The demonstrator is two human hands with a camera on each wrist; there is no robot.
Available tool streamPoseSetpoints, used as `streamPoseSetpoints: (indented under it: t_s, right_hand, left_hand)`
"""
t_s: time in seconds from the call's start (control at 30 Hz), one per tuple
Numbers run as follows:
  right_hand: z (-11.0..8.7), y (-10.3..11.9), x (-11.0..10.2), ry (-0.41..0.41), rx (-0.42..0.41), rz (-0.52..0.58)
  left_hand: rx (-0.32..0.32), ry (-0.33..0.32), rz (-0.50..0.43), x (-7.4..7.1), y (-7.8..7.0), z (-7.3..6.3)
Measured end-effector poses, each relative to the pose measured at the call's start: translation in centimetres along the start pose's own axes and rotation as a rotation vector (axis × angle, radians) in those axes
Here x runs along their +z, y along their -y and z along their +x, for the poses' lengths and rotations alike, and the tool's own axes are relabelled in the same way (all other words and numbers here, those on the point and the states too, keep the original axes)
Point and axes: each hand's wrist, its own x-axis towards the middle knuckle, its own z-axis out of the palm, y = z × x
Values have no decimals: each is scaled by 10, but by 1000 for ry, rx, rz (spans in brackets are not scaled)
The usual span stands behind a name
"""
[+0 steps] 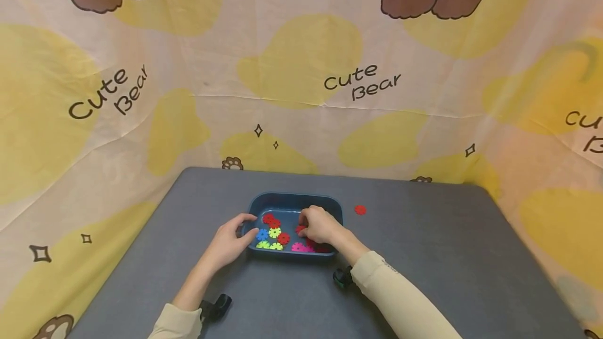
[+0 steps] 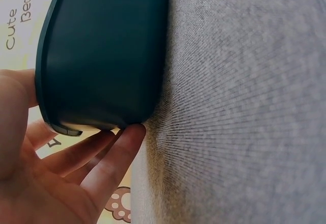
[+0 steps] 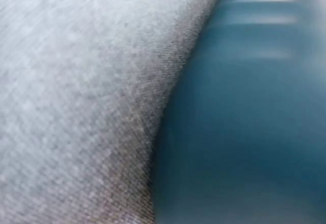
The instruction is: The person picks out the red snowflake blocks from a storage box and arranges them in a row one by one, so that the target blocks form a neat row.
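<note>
A dark blue plastic bin (image 1: 294,254) stands on the grey table, with red, blue, yellow-green and pink notched plastic discs inside. My left hand (image 1: 230,240) holds the bin's left end. In the left wrist view its thumb (image 2: 25,87) lies at the rim, while the fingers (image 2: 109,170) touch the outer wall. My right hand (image 1: 321,225) reaches over the bin's right part, its fingertips pinching a red notched disc (image 1: 300,229). Pink discs (image 1: 298,247) lie below that hand, which partly hides darker red ones. The right wrist view shows only the bin's outer wall (image 3: 244,122) and table, no fingers.
One loose red disc (image 1: 360,210) lies on the table (image 1: 424,255) to the right of the bin. A printed cloth (image 1: 292,67) hangs behind the table's far edge and along both sides. Dark wrist cameras (image 1: 216,307) sit at both sleeves.
</note>
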Motion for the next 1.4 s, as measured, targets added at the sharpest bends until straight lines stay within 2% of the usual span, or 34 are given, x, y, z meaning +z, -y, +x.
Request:
streamPoseSetpoints:
  t_s: [0.33,0.67,0.93,1.13,1.4]
  right_hand:
    - [3,-2,1,25,12,96]
    - [-8,3,-5,17,-40,149]
    - [-28,8,-28,-13,-98,278]
    - [-43,5,-44,-45,-116,326]
    - [-67,-10,-62,-98,-112,354]
  left_hand:
    - [-2,-7,11,1,-1,0]
    - [20,-9,4,2,0,0]
    - [15,-5,3,1,1,0]
    - [-5,0,7,0,1,-1]
    - [15,4,-15,0,0,-1]
